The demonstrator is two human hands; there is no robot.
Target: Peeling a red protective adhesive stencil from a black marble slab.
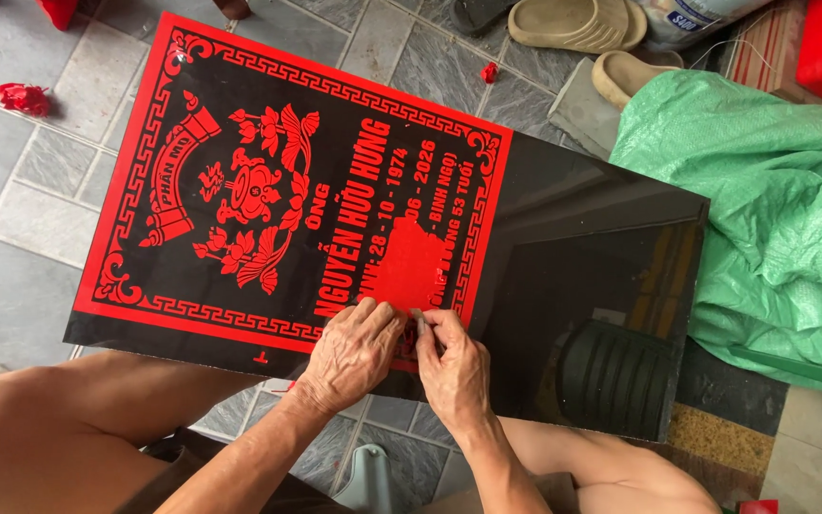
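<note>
A glossy black stone slab (pixel 563 247) with red border and lettering lies on grey floor tiles. The left hand (pixel 354 350) presses flat on its near edge. Beside it, the right hand (pixel 451 362) pinches a small blade against the red film patch (pixel 409 266) just above the fingers.

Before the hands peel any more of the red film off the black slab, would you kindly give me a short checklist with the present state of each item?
1. Left hand presses flat on the red film beside the peeling spot: ok.
2. Right hand pinches at the film's lower edge, perhaps with a small tool: cannot tell.
3. Black slab lies flat on the tiled floor: ok.
4. Loosened film patch is free of the lettering beneath: cannot tell.
5. Red scraps lie off the slab: ok.
6. Green sheet touches the slab's far edge: not ok.
</note>
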